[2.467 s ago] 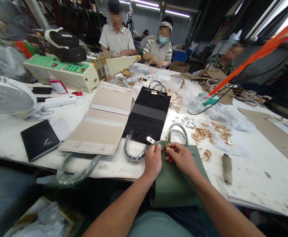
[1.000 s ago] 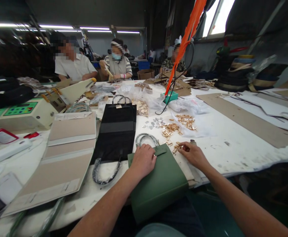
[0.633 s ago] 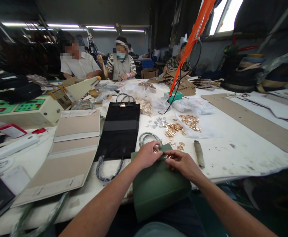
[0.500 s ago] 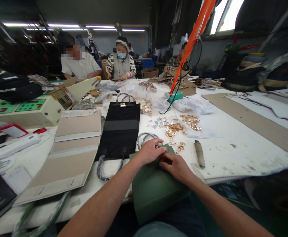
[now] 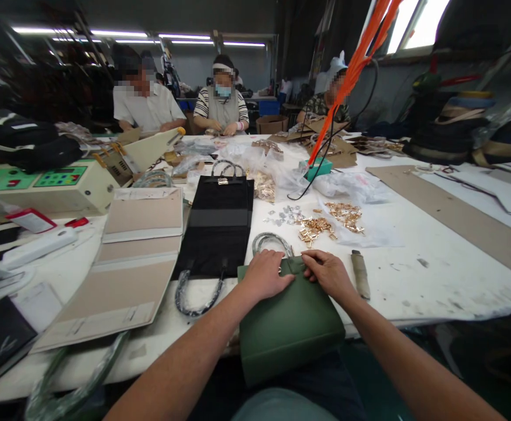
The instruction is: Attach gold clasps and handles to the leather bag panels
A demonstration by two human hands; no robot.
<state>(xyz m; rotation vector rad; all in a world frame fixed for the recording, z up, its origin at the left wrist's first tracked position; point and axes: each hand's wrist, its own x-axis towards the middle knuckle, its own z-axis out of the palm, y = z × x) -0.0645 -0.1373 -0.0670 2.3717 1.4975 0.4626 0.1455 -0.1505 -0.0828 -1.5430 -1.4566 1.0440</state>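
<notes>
A green handbag (image 5: pixel 288 324) lies flat at the table's near edge, its lower part hanging over the edge toward me. Its wrapped handle (image 5: pixel 272 240) loops out at the top. My left hand (image 5: pixel 265 275) presses on the bag's top left, fingers curled down over the green flap. My right hand (image 5: pixel 329 272) rests at the top right, fingers bent and pinching at the flap's edge; what is under the fingertips is hidden. A pile of small gold metal fittings (image 5: pixel 315 227) lies just beyond the bag.
A black bag (image 5: pixel 218 225) and beige bag panels (image 5: pixel 126 266) lie to the left. A cream machine (image 5: pixel 73 184) stands at far left. A grey tool (image 5: pixel 361 273) lies right of my right hand. Three people sit across the table. An orange hose (image 5: pixel 347 73) hangs down.
My right hand reached out to the gold fittings, then came back to the green bag's flap. Both hands now sit together at the bag's top edge. The view has shifted right.
</notes>
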